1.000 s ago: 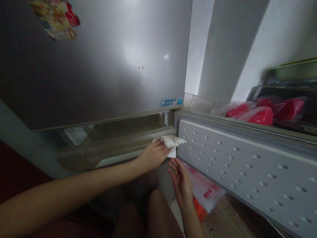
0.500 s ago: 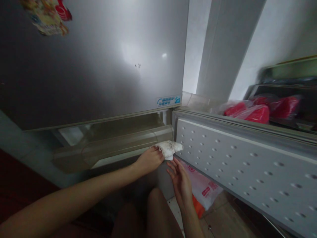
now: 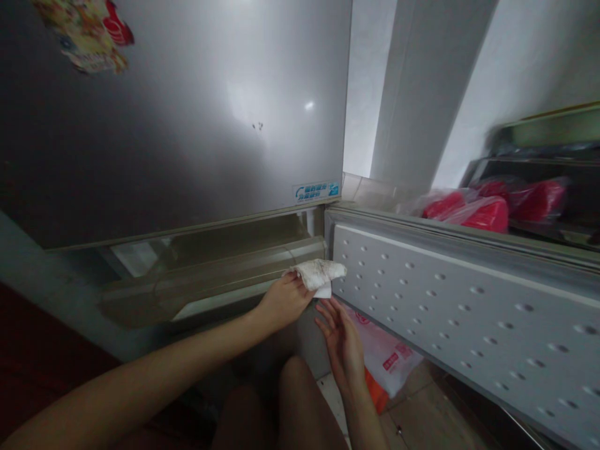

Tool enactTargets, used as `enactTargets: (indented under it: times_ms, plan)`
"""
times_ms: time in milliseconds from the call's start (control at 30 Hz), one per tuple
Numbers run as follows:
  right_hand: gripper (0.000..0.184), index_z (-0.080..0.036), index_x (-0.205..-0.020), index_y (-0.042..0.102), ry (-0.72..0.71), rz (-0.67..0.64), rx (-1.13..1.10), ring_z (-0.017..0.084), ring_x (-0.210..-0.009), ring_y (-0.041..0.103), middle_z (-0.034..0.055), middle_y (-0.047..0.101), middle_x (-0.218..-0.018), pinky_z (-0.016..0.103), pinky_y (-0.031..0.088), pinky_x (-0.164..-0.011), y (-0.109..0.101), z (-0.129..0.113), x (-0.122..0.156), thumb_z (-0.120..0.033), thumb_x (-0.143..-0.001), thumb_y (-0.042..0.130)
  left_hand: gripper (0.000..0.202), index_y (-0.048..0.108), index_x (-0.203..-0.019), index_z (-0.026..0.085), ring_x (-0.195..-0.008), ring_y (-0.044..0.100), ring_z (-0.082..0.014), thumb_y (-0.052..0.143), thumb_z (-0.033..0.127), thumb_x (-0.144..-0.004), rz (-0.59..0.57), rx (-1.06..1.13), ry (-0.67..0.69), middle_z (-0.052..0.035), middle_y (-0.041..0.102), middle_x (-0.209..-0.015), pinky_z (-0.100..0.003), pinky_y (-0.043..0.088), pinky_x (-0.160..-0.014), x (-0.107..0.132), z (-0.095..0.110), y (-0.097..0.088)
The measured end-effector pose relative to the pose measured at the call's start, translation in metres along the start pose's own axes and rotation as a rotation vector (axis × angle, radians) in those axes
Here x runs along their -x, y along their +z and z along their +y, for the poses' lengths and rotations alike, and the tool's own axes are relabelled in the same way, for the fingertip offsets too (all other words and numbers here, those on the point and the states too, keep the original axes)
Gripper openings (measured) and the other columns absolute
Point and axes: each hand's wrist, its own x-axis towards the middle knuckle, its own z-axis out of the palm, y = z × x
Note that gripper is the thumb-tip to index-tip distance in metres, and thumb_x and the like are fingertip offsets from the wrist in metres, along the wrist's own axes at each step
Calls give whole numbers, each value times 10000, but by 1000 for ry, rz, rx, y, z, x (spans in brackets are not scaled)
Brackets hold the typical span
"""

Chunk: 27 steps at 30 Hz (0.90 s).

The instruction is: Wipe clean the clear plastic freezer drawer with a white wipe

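My left hand (image 3: 287, 301) is closed on a crumpled white cloth (image 3: 319, 274) with dark smudges; it could also be a paper towel. The cloth is in front of the right end of a fridge drawer (image 3: 225, 269), near the hinge side of the swung-out lower door (image 3: 450, 306). Just below the cloth, my right hand (image 3: 341, 340) is open, palm turned up, its fingers slightly bent and apart. Whether its fingertips touch the cloth's lower edge I cannot tell.
The upper fridge door (image 3: 187, 125) is closed and carries a food sticker (image 3: 89, 34). A white plastic bag (image 3: 382, 353) lies on the tiled floor under the lower door. Behind that door are red things in clear plastic (image 3: 482, 209). My knees (image 3: 304, 400) are close below my hands.
The cloth has shifted slightly, showing a different fold with a white corner hanging down. My left hand has moved a little with it; my right hand stays nearly in place.
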Motion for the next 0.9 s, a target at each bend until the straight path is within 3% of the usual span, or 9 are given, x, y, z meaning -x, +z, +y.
enactTargets:
  times_ms: [133,200,333,500,633,767,900]
  plan:
    - [327,-241,-1092,709,-33,-27,-32,224,-1139,591,78,651,-1244,384,504,-908,21,-5,-1,-444,-890,552,479,392,-1415,54,-1235,514,-250,350,111,-941,39,-53,-60,-142,432,-1462,-392,380,-1025,-12,-2,-18]
    - [345,-250,-1081,712,-56,-33,-49,230,-1161,574,71,644,-1253,412,487,-939,28,-7,-3,-480,-892,537,490,363,-1432,59,-1214,531,-241,342,115,-946,38,-65,-64,-136,421,-1471,-381,407,-995,-13,-2,-17]
    - [355,-263,-1057,720,-76,22,-56,224,-1178,548,58,632,-1272,423,469,-963,27,-9,-5,-515,-869,555,371,565,-1266,75,-1077,627,-247,424,121,-926,25,-28,-3,-167,646,-1224,-375,428,-958,-1,2,9]
    - [381,-259,-1063,721,-50,74,-27,245,-1235,504,73,632,-1278,433,444,-975,13,-9,-4,-533,-853,562,308,612,-1174,59,-1115,610,-251,463,119,-911,56,-30,52,-172,659,-1195,-374,415,-984,18,8,36]
    - [382,-262,-1095,707,-40,80,33,247,-1234,506,76,619,-1301,435,430,-978,4,-6,-1,-520,-874,532,312,616,-1179,84,-1095,619,-238,445,123,-921,52,-33,28,-153,675,-1169,-369,419,-982,17,7,23]
    - [370,-278,-1095,702,-45,90,55,236,-1225,519,57,607,-1320,421,430,-974,0,-5,0,-518,-889,510,385,554,-1280,73,-1124,597,-278,408,122,-927,-12,4,-11,-175,617,-1264,-423,408,-995,6,3,3]
    - [374,-270,-1102,698,-53,83,79,235,-1224,523,62,599,-1329,420,434,-972,0,-7,1,-515,-887,514,440,512,-1329,67,-1114,607,-297,390,80,-906,13,103,-53,-188,599,-1285,-447,430,-976,4,2,8]
